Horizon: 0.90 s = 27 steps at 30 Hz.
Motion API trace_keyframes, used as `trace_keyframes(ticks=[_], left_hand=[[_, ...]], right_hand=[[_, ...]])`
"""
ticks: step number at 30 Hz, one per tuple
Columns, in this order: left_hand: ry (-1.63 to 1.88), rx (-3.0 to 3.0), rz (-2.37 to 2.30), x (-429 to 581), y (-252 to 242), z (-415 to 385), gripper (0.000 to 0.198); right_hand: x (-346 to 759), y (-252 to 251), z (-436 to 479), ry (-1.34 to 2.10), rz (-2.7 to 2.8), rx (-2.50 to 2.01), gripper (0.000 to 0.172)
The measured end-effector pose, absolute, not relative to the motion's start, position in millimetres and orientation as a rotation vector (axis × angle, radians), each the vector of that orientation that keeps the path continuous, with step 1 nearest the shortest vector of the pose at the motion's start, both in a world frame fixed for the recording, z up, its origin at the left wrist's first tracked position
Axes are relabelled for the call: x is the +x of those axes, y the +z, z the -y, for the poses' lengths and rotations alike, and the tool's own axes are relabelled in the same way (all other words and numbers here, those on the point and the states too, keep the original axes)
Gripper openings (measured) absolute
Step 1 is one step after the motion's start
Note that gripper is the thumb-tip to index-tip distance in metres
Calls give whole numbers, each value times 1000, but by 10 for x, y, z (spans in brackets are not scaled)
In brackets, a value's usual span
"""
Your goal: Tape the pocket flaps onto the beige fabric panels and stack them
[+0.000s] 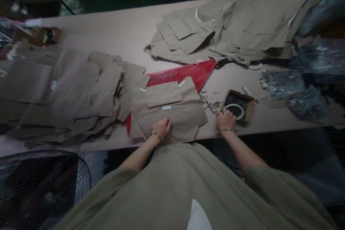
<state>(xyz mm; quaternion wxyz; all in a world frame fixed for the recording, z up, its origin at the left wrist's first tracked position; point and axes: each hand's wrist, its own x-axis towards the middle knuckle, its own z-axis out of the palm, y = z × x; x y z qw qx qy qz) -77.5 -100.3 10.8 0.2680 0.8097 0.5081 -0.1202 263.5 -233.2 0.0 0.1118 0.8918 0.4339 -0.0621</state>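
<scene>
L hand (161, 127) lies open on tan cloth panel (185, 116) — looks light, floppy, best taken by edges; R hand (225, 120) curled by cardboard box (249, 109) — grip unclear.

1. A long table (126, 32) with a tan top carries everything.
2. A layered stack of tan cut panels (67, 90) covers the left end.
3. A second heap of tan panels (242, 25) lies at the far right.
4. A red sheet (183, 73) lies between them, partly under a single tan panel (172, 115).
5. Small dark pieces (208, 100) are scattered just beside an open cardboard box (249, 105).
6. Clear plastic bags (281, 84) with dark contents lie at the right.
</scene>
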Motion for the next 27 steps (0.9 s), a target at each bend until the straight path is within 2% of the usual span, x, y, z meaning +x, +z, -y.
trace_keyframes(ticks=[4, 9, 14, 20, 27], left_hand=[[-272, 2306, -1080, -677, 191, 1064, 39], [-94, 2429, -558, -537, 339, 1065, 42], [61, 2419, -672, -727, 226, 754, 35], [380, 2201, -1364, -885, -283, 285, 19], [388, 2138, -1460, -811, -495, 225, 14]], right_hand=[[2346, 258, 2342, -196, -1242, 2689, 39], [1418, 504, 2008, -792, -1739, 2482, 27], [1016, 453, 1508, -1133, -1945, 2435, 24], [922, 146, 850, -679, -2131, 2455, 31], [820, -225, 685, -536, -2097, 2501, 35]])
